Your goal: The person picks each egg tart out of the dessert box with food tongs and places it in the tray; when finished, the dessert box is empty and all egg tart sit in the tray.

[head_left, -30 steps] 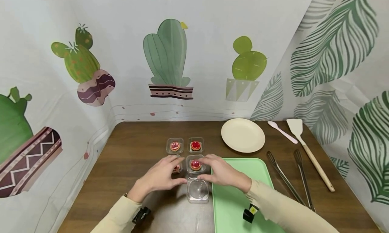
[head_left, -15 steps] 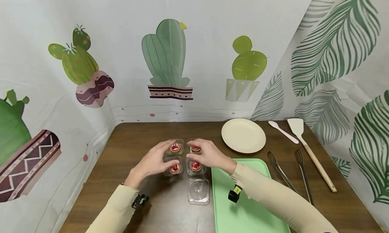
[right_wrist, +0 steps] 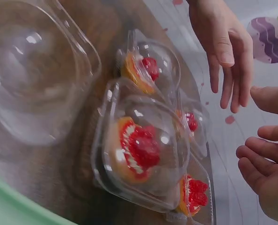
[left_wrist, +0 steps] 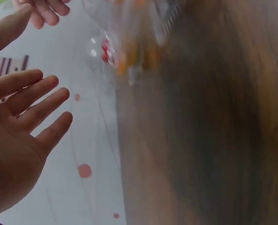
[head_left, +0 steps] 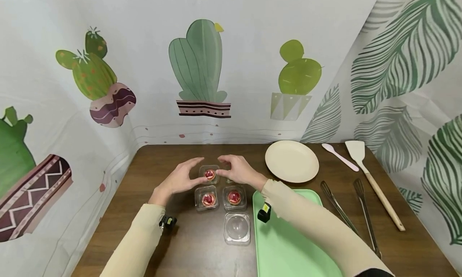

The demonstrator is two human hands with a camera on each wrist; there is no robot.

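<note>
To the left of the green tray (head_left: 281,245), you are wearing a long, plain, cream left sleeve (head_left: 138,241), lightly creased and reaching to the wrist. At its wrist end, a small black wrist device (head_left: 167,221) is showing a tiny yellowish mark. Across the tray, your right sleeve (head_left: 310,223) is matching that cream. You are also wearing a boxy black unit (head_left: 263,216) there, above the tray, with a squarish yellow label (head_left: 266,207). Right of the tray, an unclear dark patch (head_left: 375,273) is covering that sleeve.
</note>
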